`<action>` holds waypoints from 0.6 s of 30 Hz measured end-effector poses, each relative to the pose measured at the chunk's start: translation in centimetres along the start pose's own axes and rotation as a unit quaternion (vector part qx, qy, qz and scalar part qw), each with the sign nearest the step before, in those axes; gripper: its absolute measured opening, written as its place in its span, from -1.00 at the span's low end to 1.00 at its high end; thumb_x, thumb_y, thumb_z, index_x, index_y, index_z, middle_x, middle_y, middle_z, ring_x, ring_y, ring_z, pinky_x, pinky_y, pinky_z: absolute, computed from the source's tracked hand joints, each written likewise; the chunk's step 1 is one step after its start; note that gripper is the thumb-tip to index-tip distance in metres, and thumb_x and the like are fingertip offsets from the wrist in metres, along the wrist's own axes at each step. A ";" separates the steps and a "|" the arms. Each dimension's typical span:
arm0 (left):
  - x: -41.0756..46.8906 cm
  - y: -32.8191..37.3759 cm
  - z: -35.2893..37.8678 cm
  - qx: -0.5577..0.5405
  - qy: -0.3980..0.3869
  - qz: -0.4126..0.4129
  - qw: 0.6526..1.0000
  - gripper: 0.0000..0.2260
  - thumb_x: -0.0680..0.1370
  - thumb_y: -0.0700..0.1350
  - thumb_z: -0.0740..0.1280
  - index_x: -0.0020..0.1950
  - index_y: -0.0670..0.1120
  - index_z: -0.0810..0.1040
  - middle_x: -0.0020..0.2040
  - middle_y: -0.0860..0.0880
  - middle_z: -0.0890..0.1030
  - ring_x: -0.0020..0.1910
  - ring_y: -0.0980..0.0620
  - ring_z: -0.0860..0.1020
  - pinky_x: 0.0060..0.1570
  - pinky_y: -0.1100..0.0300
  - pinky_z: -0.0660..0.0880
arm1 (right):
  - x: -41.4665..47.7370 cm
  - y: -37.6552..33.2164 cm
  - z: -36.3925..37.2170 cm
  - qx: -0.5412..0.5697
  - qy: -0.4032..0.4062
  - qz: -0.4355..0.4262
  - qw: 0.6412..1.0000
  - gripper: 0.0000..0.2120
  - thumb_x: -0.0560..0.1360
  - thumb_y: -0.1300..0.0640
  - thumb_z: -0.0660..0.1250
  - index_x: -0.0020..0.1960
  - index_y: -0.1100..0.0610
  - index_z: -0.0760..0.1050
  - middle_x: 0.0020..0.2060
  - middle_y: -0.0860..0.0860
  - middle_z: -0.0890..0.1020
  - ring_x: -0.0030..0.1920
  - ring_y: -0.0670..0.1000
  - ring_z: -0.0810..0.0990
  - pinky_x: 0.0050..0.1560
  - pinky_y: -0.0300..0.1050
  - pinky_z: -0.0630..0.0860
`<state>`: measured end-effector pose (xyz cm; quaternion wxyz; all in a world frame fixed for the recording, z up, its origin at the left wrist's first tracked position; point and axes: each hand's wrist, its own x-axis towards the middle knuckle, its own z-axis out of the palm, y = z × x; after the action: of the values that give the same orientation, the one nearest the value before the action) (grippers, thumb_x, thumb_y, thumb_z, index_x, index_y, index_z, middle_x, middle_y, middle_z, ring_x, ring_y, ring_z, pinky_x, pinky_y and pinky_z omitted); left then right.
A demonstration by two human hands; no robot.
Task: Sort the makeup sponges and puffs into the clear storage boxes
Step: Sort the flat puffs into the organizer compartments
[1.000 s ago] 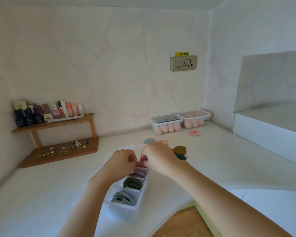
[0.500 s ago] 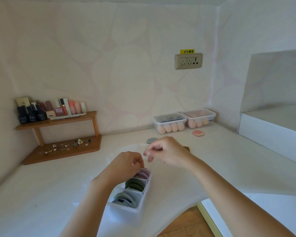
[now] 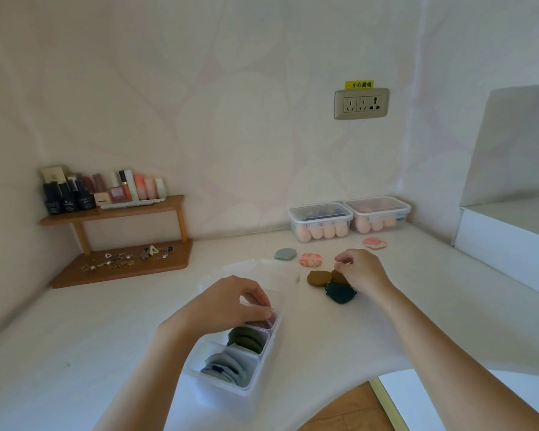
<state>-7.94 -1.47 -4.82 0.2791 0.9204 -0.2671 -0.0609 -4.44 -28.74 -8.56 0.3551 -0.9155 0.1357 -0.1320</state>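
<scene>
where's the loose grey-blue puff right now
In the head view, the flat grey-blue round puff lies on the white tabletop right of centre, just left of the pink patterned puff and in front of the lidded clear box of peach sponges.

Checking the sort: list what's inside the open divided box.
In the box: grey-blue puffs nearest, dark green puffs midway, pinkish ones farthest; the left hand covers most of that last section.

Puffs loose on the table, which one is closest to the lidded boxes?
The pink puff lying alone before the right lidded box; the rest cluster nearer your right hand.
</scene>
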 end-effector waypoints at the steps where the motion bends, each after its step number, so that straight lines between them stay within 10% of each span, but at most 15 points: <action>1: 0.0 0.1 0.0 -0.006 0.009 0.001 1.000 -0.87 0.43 0.10 0.42 -0.10 0.09 0.62 -0.11 0.20 0.62 -0.06 0.28 0.54 -0.12 0.46 0.38 | 0.4 0.1 0.2 -0.012 -0.003 0.002 1.000 -0.70 0.53 0.10 0.30 0.26 0.08 0.51 0.25 0.02 0.55 0.22 0.03 0.50 0.17 -0.13 0.43; 8: 0.9 0.1 1.1 -0.035 0.065 -0.025 0.997 -0.86 0.40 0.13 0.42 -0.13 0.12 0.61 -0.13 0.20 0.61 -0.07 0.22 0.55 -0.05 0.36 0.45 | 3.4 -2.4 1.9 -0.084 -0.093 -0.043 0.991 -0.53 0.49 -0.04 0.36 0.36 0.00 0.40 0.36 0.02 0.45 0.30 0.04 0.45 0.25 -0.12 0.36; 18: 1.5 0.0 1.2 -0.032 0.078 -0.047 0.995 -0.87 0.42 0.14 0.39 -0.11 0.14 0.62 -0.15 0.27 0.58 -0.06 0.25 0.53 -0.13 0.45 0.35 | 7.5 -2.4 3.4 -0.111 -0.079 -0.083 0.987 -0.79 0.53 -0.07 0.29 -0.05 0.08 0.50 -0.06 0.03 0.59 -0.06 0.02 0.56 0.06 -0.07 0.49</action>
<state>-6.95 -2.86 -5.75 0.3248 0.9245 -0.1992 -0.0102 4.03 -27.47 -8.23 0.2484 -0.9649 0.0448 -0.0725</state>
